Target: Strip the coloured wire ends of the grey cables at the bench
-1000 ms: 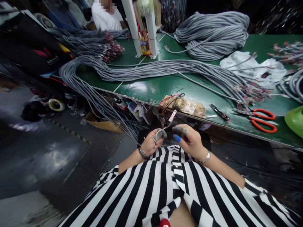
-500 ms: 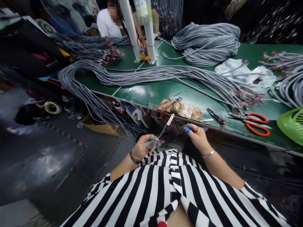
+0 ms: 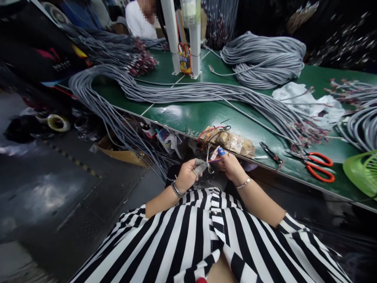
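In front of my lap, my left hand [image 3: 190,173] pinches the end of a grey cable, its fingers wrapped in dirty grey coverings. Thin coloured wires [image 3: 213,160] and pale strands fan out of that end across to my right hand [image 3: 232,167]. The right fingers are closed on these wires, and a blue covering sits on the thumb. Beside the thumb, a small white tag with red marks [image 3: 214,153] shows. My palms hide most of the held cable. Just beyond, a taped brown bundle [image 3: 232,142] lies at the bench edge.
A long bundle of grey cables [image 3: 182,92] crosses the green bench [image 3: 173,114] and hangs over its front. To the right lie pliers [image 3: 271,152], orange-handled scissors [image 3: 319,167] and a green basket [image 3: 361,169]. Coiled cable [image 3: 265,59] stands behind. A person in white [image 3: 140,19] is across the bench.
My right hand has moved left and down to meet the left hand and has closed on the coloured wires. My left hand has shifted slightly right and up. The view has tilted a little.
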Tool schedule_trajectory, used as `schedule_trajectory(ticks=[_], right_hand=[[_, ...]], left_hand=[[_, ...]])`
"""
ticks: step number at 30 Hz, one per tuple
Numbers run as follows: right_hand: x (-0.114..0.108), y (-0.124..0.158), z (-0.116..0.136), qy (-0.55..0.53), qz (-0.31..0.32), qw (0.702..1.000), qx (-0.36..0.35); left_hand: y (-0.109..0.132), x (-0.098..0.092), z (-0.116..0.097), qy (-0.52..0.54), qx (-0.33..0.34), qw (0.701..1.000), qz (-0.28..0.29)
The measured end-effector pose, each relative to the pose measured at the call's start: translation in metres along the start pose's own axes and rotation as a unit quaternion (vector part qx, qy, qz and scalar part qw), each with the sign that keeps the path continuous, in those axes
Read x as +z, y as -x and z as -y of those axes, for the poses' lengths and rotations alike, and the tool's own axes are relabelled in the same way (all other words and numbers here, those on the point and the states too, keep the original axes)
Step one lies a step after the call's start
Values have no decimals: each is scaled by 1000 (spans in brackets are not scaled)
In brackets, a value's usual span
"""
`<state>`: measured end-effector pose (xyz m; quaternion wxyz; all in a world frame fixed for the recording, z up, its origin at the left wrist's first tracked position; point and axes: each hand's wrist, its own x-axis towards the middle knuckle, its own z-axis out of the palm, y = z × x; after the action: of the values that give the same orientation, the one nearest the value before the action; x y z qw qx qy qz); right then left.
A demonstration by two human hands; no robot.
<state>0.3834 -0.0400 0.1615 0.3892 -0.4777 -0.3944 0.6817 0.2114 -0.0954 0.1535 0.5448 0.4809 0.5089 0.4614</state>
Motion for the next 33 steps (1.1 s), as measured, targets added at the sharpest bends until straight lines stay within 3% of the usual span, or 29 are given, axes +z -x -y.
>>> schedule_trajectory(ticks=[6,19,26,33], right_hand=[[3,-6,-3,-61,-31,998,4],[7,-9,-4,-120,-16,992,-46],[1,-3,-9,-124,-30,992,19],[-20,3,-22,-130,-46,989,50]], left_hand=[[-7,1,2,4,-24,999,20],[-11,11,-6,19,-20,997,67],[-3,6,-5,6,-39,997,63],[21,-5,-3,9,-41,994,104]])
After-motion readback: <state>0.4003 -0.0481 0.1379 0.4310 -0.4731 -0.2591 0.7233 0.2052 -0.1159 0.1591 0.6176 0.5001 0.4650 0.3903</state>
